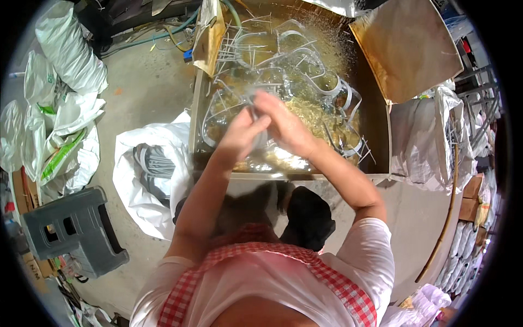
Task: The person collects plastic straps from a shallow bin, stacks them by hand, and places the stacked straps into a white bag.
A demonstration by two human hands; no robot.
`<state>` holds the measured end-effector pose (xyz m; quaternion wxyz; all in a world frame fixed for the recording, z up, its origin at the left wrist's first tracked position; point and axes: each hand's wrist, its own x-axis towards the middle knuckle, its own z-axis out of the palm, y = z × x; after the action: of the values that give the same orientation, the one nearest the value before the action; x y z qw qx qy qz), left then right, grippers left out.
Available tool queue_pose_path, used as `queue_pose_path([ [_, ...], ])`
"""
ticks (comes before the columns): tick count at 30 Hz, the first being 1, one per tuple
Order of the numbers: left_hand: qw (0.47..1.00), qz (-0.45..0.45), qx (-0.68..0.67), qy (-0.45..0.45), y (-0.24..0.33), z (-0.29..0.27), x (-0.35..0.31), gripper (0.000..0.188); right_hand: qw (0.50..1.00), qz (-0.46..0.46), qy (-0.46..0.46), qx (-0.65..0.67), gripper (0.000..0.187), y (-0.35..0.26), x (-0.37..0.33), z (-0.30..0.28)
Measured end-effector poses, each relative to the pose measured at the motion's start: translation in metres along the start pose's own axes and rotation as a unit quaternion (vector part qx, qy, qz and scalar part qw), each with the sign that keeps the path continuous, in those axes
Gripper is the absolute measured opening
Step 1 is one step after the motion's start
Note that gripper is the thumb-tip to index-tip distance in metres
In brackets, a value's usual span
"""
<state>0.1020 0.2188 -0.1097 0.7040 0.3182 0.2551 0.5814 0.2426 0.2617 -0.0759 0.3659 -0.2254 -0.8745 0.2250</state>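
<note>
My left hand [243, 132] and my right hand [283, 126] meet over a large open metal-sided box [376, 131]. Together they grip a curved, shiny metal strip piece [260, 143], blurred by motion. The box holds several bent metal hoops [318, 73] with thin wire legs, lying on yellowish shavings [313, 111]. Both forearms reach forward from my chest, over a red-checked apron [305, 267].
An open white sack [144, 163] with grey curved pieces stands left of the box. A grey plastic stool [71, 229] sits at lower left. Filled white bags [65, 49] line the left side. A brown cardboard flap [408, 49] and more white bags [430, 136] are on the right.
</note>
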Motion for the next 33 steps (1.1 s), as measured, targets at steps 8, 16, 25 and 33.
queue_pose_path([
  [8,0.964,-0.114,0.174,0.167,0.040,-0.008,-0.002,0.027,0.781,0.606,-0.119,0.092,0.043,0.135,-0.141,0.041],
  [16,0.981,-0.097,0.133,0.105,0.077,-0.025,-0.023,0.032,0.437,0.616,0.276,0.595,0.092,0.126,-0.113,0.082],
  [25,0.973,-0.171,0.119,-0.098,0.073,-0.049,-0.034,0.039,0.364,0.367,0.537,0.667,0.052,0.189,-0.114,0.016],
  [33,0.758,0.031,0.643,0.104,0.019,-0.041,-0.006,0.021,0.806,0.431,0.214,0.344,0.026,0.107,-0.065,-0.045],
])
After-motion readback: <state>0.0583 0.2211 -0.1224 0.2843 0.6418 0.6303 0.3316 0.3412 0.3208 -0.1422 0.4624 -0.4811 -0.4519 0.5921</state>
